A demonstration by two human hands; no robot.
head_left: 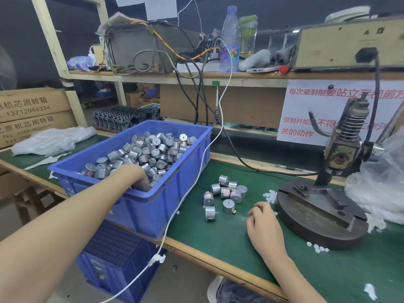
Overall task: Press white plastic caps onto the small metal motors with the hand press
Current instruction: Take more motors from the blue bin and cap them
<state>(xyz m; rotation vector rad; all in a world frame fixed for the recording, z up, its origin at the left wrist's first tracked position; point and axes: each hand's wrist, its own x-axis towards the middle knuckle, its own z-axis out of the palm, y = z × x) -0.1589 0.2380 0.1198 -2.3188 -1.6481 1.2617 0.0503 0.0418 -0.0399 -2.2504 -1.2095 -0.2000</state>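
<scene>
Left hand [136,179] digging into the blue bin [185,171] of motors [148,154] at the tabletop's left end, fingers buried in the pile, so cannot tell whether curled on a motor or apart. Probably fetching more stock.

Right hand [263,221] resting on the green tabletop [218,235] near the front edge, just beside the hand press [321,204]; fingertips pinched together, looks like pinching a white cap, but too small to confirm.

Loose batch of motors [226,194] lying mid-tabletop between bin and press, about ten, some on their sides, shafts visible. Not seeing any capped shaft among them at this size.

White caps [270,196] scattered against the press base's left rim, a few more [317,248] at its front rim near the tabletop's front edge.

Press fixture looking empty: no motor seated under the ram, lever untouched by either hand.

Reading progress as early, or between rounds: staging parts, no finished pile distinguishable. Bin near full, so bulk of the work remaining. Left per piece: seating motor, placing cap, pulling lever, setting aside.
</scene>
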